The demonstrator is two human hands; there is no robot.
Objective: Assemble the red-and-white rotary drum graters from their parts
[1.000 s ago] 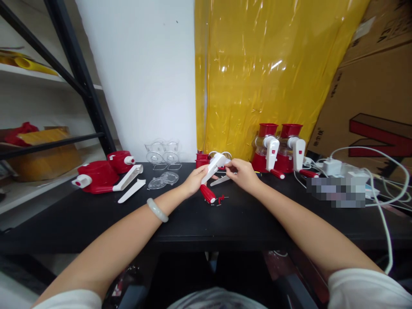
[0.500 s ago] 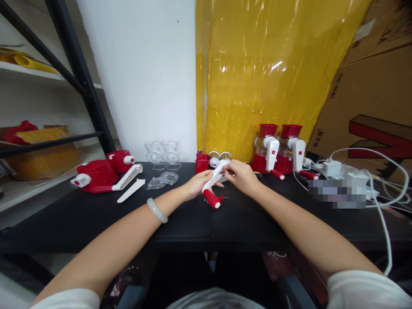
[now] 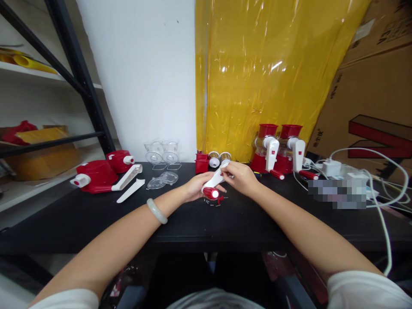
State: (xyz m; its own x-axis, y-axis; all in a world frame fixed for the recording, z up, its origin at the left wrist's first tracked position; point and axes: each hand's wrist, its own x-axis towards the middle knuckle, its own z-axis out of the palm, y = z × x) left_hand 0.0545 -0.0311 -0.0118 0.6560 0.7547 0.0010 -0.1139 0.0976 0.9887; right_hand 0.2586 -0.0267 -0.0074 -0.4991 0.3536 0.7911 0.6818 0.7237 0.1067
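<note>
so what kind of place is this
Probably a small assembly bench in a storeroom. The left hand and right hand hold a white crank handle, finished red-and-white crank units stand on the black table, and cardboard cartons and a metal shelf rack stand around it.

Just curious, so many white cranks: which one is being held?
The red-knobbed crank at centre, between left hand and right hand; loose cranks lie at left, others sit on grinders.

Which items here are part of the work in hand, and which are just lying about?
In hand: white crank handle, held by left hand and right hand; small red parts under it.
Lying about: assembled grinders, loose white handles, red housings, clear covers, charger.
</note>
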